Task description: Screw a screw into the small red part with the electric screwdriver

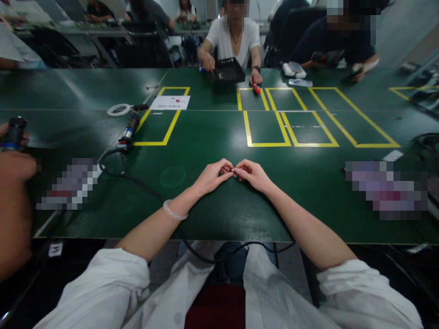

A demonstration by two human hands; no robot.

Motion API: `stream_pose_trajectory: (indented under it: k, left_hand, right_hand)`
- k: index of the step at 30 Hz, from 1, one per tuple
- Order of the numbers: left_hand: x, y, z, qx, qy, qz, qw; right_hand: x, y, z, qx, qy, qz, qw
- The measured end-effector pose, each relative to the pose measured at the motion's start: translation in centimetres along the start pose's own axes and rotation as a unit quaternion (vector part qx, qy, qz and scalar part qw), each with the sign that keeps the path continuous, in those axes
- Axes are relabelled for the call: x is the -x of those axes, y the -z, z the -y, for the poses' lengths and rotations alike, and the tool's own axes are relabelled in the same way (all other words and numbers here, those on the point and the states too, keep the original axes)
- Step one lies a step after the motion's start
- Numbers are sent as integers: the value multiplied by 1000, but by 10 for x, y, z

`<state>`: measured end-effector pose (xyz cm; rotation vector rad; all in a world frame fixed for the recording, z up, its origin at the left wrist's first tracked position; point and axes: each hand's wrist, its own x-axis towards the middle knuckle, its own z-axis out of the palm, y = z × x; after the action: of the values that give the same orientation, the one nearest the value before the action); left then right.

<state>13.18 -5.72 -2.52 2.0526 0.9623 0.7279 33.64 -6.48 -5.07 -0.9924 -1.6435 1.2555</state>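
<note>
My left hand [216,175] and my right hand [252,173] meet just above the green tabletop [219,214], fingertips to fingertips. On both, thumb and fingers are closed in a pinch. Whatever lies between the tips, if anything, is too small to make out. A pale, translucent bangle [174,211] circles my left wrist. Behind my left forearm a black cable [144,185] runs across the table and drops over the front edge into my lap.
Yellow tape outlines [288,130] mark the table ahead. At left lie a black cylindrical tool [129,129], a white cable coil [118,109] and a printed sheet [170,103]. Across the table, a person holds a black tray [229,71] and touches a red item [256,89]. Another person's arm [15,205] is at left.
</note>
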Motion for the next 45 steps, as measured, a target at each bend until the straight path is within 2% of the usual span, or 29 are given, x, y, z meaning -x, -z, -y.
stream_pose_trajectory:
  k: [10,17,30,35,39,42,45]
  left_hand:
    - [2,-1,-8,-43,-39,-8,998]
    - [1,0,-5,-55,-16,-23,998]
    - [2,1,-11,-71,-9,-5,997]
    - [1,2,-10,-56,-5,0,998]
    - [0,-1,-2,-14,-23,21,999]
    - [0,-3,3,-7,-27,31,999]
    - [0,-4,5,-12,-32,33,999]
  right_hand:
    - [-1,0,2,-24,-19,-1,1000]
    - [1,-1,1,6,18,-8,1000]
    - [2,4,7,57,7,27,998]
    - [2,4,5,48,4,7,999]
    - [4,1,7,112,62,-37,991]
    - [6,-2,10,193,114,-40,974]
    - [6,-3,12,240,132,-37,961]
